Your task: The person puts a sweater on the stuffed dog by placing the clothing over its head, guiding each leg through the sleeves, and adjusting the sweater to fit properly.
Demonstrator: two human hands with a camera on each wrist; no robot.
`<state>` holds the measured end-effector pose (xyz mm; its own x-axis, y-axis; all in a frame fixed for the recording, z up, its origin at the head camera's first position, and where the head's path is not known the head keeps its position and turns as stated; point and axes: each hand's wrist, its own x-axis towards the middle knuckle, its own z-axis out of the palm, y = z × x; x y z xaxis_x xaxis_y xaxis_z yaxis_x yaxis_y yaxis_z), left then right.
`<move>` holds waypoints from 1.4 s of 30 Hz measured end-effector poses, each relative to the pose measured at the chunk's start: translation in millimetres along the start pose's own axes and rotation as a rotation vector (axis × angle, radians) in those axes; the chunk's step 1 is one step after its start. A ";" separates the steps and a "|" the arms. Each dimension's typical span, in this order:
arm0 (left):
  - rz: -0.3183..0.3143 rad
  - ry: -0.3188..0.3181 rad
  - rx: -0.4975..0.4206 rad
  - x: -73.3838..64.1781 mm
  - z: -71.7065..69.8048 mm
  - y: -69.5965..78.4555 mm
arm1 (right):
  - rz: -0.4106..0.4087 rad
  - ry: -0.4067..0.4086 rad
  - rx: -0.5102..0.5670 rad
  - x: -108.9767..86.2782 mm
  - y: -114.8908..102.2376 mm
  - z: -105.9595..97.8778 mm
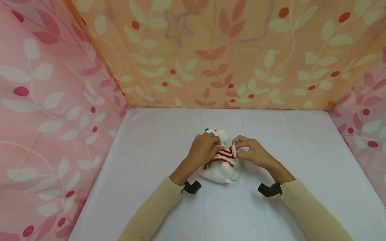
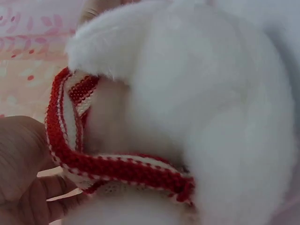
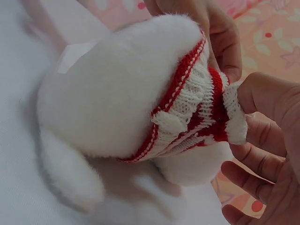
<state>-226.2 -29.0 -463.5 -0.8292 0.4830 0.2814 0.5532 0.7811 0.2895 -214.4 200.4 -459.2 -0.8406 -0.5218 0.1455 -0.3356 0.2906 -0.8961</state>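
Observation:
A white plush toy animal (image 1: 220, 174) with a dark nose lies on the table, its head towards the far side. It wears a small red and white striped knitted sweater (image 1: 224, 154). My left hand (image 1: 203, 149) covers part of the toy's head and pinches the sweater near its upper edge. On the other side, my right hand (image 1: 253, 152) pinches a white ribbed cuff (image 3: 236, 115) between thumb and fingers. In the left wrist view, the sweater's red hem (image 2: 117, 171) gapes away from the white fur (image 2: 215, 93).
A white cloth covers the table (image 1: 156, 140). An orange leaf-patterned curtain (image 1: 193, 53) hangs behind it, with a pink one (image 1: 54, 100) at the left and another pink one (image 1: 366, 110) at the right. Black wrist cameras (image 1: 270, 189) sit at both sleeves.

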 end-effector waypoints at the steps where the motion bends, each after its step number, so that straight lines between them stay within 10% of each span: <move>1: -0.004 0.006 0.017 0.8 -0.3 -0.8 | -0.007 0.007 -0.005 0.2 -0.5 1.0; 11: -0.011 0.095 0.001 -2.4 5.1 -8.2 | 0.056 0.047 -0.015 0.4 -2.7 3.4; 42: -0.019 0.050 -0.074 -4.5 8.2 1.1 | 0.016 -0.080 -0.003 -0.6 38.5 -8.1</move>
<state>-222.5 -27.1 -472.0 -0.8354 0.4469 0.3199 0.5436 0.7574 0.3616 -230.3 218.4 -490.4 -0.8093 -0.5793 0.0974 -0.3237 0.3015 -0.8968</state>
